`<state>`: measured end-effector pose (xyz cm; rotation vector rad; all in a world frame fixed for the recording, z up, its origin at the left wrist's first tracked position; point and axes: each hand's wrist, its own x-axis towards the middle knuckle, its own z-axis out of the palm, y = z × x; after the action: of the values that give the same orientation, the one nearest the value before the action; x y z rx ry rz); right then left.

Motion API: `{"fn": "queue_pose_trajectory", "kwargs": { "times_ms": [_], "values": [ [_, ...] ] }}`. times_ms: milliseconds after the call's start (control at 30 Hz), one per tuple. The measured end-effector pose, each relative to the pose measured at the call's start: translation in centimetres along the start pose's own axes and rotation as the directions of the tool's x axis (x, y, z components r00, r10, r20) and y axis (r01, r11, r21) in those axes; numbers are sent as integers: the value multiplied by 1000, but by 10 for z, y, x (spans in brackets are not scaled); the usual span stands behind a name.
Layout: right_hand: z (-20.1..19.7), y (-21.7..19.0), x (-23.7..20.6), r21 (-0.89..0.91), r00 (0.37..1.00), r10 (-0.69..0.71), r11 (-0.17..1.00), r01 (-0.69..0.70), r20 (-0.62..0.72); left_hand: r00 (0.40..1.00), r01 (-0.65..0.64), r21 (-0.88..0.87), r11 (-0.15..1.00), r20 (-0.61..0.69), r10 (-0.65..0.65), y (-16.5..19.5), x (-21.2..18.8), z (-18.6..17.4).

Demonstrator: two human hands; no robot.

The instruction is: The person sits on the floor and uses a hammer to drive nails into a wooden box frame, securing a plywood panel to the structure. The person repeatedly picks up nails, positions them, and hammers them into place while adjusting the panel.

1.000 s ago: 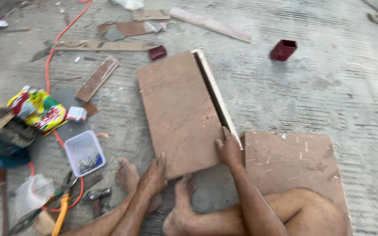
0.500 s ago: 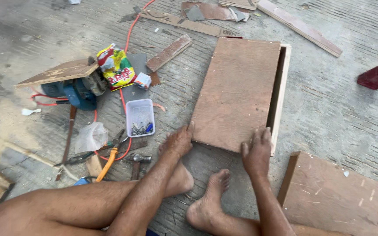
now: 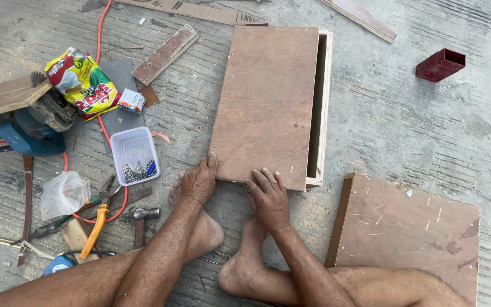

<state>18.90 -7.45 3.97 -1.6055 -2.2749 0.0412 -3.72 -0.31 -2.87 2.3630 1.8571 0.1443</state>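
You cannot see inside the plywood box [image 3: 268, 102]: only a dark slit along its right side shows, and the fingertips of your left hand [image 3: 198, 181] and right hand [image 3: 269, 199] cover parts of its near edge, so how they grip there stays untold. The second plywood panel [image 3: 407, 230] is cut by the lower right corner and partly hidden behind your leg, and the blue circular saw [image 3: 21, 128] runs off the left edge under a board. The small metal pieces in the clear plastic tub [image 3: 134, 154] are too small to tell apart, and the hammer [image 3: 141, 219] shows only its head and a bit of handle
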Motion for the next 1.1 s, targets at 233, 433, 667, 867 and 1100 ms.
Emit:
{"fn": "queue_pose_trajectory", "kwargs": {
  "times_ms": [233,433,667,867,1100],
  "values": [
    [6,4,5,-28,998,-18,999,16,-58,999,10,-11,1000,36,-10,-3,3,-6],
    [11,2,10,-50,997,-50,998,47,-63,999,48,6,999,-10,-48,4,10,-25],
    [10,-3,16,21,996,-40,999,42,-75,992,-71,-263,962,82,96,-36,20,-70],
    [8,-11,16,-48,997,-2,999,-2,-74,931,352,-161,922,166,-326,-136,34,-127],
    [7,-14,16,-8,998,3,1000,-4,-63,699,661,33,750,337,-631,-174,-4,-99]
  ]
}}
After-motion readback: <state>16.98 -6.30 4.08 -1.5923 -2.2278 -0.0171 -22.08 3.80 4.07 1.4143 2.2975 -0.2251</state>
